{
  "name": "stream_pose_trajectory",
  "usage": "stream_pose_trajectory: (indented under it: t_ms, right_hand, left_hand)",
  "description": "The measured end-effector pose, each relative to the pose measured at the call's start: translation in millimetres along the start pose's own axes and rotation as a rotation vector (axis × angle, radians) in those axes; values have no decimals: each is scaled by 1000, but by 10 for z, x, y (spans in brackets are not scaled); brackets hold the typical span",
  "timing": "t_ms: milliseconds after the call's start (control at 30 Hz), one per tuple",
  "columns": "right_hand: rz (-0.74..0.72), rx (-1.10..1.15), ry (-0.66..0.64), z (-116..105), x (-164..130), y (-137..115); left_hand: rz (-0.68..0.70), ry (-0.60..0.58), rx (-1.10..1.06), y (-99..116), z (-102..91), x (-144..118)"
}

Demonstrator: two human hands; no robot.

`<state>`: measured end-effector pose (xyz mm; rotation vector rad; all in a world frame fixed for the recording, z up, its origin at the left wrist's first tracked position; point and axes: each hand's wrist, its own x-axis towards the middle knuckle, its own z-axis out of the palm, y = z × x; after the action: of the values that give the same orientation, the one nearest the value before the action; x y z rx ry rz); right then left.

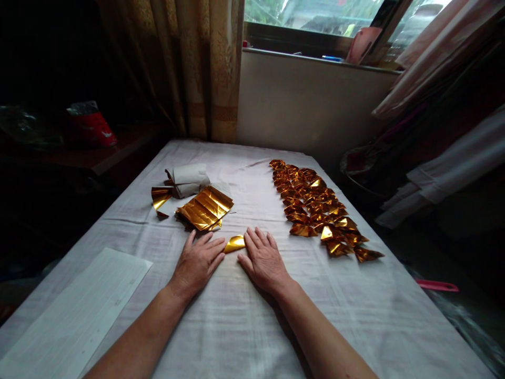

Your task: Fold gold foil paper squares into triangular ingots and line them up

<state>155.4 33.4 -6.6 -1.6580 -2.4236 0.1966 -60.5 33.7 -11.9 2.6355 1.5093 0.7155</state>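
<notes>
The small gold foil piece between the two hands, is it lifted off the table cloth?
No, the gold foil piece lies on the cloth, between the fingertips of the flat left hand and right hand.

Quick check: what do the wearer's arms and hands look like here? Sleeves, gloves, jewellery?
Both forearms are bare as far as the frame shows, no sleeves in view. The left hand and right hand are ungloved. No rings, watch or bracelets are visible on the fingers or wrists. No markings or tape.

Dim room, window (315, 16) daylight, dark corners, wide-angle edge distortion
</notes>
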Motion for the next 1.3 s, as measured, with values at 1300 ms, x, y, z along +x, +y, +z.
stream_pose_trajectory:
  t_ms: [1300]
  right_hand:
    - [-35,9,-41,-13,-65,-53]
  left_hand:
    - [86,-40,108,335,0,38]
